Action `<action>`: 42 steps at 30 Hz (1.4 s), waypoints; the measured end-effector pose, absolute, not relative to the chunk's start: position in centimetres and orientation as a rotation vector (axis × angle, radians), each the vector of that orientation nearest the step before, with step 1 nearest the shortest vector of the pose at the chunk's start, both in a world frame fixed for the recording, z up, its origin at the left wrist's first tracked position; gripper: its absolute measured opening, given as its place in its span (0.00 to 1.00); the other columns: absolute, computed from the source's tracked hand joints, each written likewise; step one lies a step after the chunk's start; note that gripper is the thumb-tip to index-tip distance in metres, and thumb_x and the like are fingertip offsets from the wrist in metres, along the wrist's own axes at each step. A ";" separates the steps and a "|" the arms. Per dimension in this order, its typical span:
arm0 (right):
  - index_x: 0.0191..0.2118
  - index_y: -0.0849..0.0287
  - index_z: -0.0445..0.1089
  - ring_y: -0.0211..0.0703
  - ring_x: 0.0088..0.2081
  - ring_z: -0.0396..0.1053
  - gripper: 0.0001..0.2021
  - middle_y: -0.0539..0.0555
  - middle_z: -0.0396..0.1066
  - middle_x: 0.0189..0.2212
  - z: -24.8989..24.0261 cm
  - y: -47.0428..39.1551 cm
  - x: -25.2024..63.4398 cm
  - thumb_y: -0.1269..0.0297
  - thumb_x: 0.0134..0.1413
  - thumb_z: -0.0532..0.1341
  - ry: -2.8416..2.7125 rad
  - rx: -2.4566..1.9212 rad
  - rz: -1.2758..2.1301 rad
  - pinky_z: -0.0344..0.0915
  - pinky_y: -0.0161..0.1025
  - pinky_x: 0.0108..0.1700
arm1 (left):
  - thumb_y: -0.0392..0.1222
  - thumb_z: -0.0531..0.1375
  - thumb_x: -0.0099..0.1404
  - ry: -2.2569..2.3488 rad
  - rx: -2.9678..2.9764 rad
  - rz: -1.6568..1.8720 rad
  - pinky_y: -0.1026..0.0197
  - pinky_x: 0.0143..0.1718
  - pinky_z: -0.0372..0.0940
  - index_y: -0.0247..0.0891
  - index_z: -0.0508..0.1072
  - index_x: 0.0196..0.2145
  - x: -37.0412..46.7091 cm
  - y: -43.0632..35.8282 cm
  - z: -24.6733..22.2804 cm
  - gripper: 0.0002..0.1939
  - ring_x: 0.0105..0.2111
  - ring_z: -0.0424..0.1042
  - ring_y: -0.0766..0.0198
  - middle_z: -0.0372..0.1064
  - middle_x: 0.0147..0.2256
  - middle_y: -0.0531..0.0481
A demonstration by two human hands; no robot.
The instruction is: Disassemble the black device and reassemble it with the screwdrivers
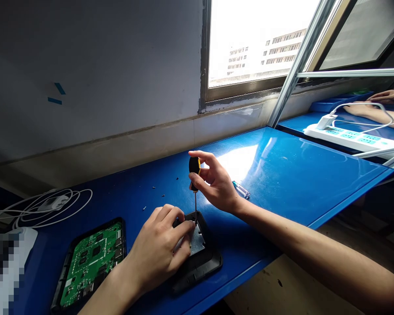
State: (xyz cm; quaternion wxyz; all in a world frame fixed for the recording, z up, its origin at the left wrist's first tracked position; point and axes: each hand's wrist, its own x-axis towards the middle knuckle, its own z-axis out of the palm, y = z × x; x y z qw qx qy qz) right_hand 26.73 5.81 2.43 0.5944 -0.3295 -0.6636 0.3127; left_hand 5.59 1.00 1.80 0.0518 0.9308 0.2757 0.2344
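Observation:
My right hand (216, 181) grips the black and yellow handle of a screwdriver (195, 203), which stands upright. Its tip meets a silver metal plate (197, 245) inside a black plastic housing (210, 260). Over the left side of that housing lies my left hand (166, 238), fingers curled, with the index fingertip close to the screwdriver tip. What the left fingers hold, if anything, is hidden. To the left, a green circuit board (93, 256) sits in a second black housing (64, 273).
Several small screws (153, 187) lie loose on the blue table (295, 175). A clear blue-tipped item (241, 190) rests beyond my right wrist. Coiled white cables (75, 212) are at left. A white power strip (354, 135) and another person's arms (374, 114) appear at right.

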 end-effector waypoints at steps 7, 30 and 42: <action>0.61 0.50 0.63 0.36 0.26 0.73 0.20 0.47 0.67 0.35 2.5 5.8 26.7 0.63 0.66 0.63 -1.533 -0.770 0.713 0.75 0.40 0.27 | 0.36 0.55 0.72 0.839 2.809 0.693 0.51 0.42 0.68 0.41 0.80 0.46 5.4 1.0 1.7 0.13 0.42 0.71 0.53 0.73 0.41 0.46; 0.62 0.49 0.63 0.31 0.28 0.76 0.21 0.52 0.64 0.48 2.1 5.8 26.8 0.62 0.68 0.65 -1.541 -0.703 0.728 0.79 0.35 0.29 | 0.38 0.59 0.73 0.831 2.726 0.703 0.50 0.43 0.68 0.40 0.80 0.48 5.2 1.0 1.5 0.11 0.43 0.71 0.53 0.74 0.42 0.46; 0.64 0.48 0.62 0.34 0.32 0.77 0.22 0.49 0.64 0.42 2.7 5.1 26.9 0.69 0.69 0.63 -1.744 -0.542 0.571 0.82 0.37 0.33 | 0.38 0.62 0.73 0.775 2.700 0.724 0.50 0.41 0.63 0.39 0.78 0.45 4.9 1.3 1.3 0.05 0.41 0.70 0.54 0.77 0.39 0.50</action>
